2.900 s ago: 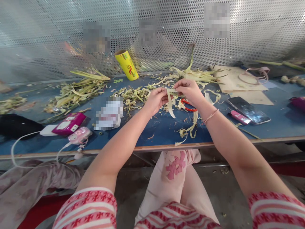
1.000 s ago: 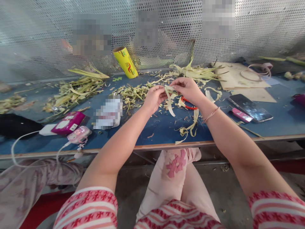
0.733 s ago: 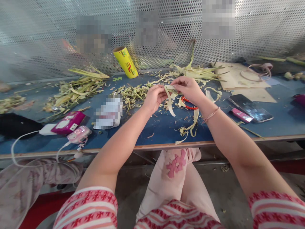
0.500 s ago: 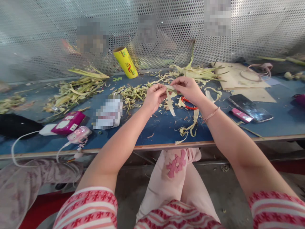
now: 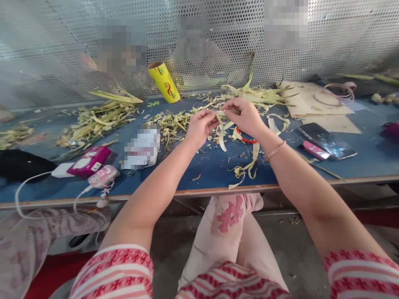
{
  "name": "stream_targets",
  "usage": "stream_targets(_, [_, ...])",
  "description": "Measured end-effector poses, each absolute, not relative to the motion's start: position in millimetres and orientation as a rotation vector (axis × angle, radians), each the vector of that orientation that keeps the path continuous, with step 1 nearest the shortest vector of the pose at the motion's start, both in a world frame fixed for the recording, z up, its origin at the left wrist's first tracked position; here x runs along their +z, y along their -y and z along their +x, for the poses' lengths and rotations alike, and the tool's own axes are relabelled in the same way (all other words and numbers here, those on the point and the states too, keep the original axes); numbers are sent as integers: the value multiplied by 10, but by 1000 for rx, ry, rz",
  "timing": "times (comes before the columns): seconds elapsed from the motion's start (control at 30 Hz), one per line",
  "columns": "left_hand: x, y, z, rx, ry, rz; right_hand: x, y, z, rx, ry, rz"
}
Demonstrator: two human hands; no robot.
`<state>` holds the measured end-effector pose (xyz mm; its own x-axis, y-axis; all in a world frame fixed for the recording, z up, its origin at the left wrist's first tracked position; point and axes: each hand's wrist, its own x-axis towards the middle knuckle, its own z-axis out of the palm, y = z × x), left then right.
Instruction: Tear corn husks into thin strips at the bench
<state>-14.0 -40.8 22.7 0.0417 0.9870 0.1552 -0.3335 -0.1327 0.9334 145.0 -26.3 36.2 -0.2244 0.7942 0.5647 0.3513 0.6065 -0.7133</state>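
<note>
Above the blue tabletop, my left hand (image 5: 201, 128) pinches one end of a pale, flat plant strip (image 5: 222, 139) whose loose tail hangs down. My right hand (image 5: 243, 115) pinches the same strip close by, with the fingertips of both hands nearly meeting. A red loop (image 5: 247, 139), partly covered by my right hand, lies below it; its kind is not clear. Curled plant peelings (image 5: 174, 124) lie heaped just left of my left hand, and a bunch of pale leafy stalks (image 5: 262, 94) lies beyond my right.
A yellow cardboard tube (image 5: 164, 82) leans against the perforated metal panel. On the right are a phone (image 5: 327, 140), a pink stick-shaped item (image 5: 315, 150) and brown sheets (image 5: 330, 123). Leftward lie more stalks (image 5: 96, 118), a magenta box (image 5: 89, 161) and a white cable. A neighbour's leg shows lower left.
The hanging tail of the strip has swung slightly left. My left hand has shifted a little to the left; both hands keep their pinch.
</note>
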Motion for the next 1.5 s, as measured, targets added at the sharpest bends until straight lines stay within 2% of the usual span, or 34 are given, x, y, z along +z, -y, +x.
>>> stream_targets(0.83, [161, 336, -157, 1432, -761, 1028, 332, 258, 1458, 210, 1931, -891])
stream_targets(1.0, [152, 343, -156, 1435, -772, 1102, 353, 280, 1444, 271, 1905, -886])
stream_targets(1.23, [124, 334, -134, 1514, -813, 1201, 322, 239, 1394, 560, 1750, -910])
stream_targets(1.5, [89, 328, -125, 1563, -859, 1333, 306, 260, 1359, 632, 1658, -913])
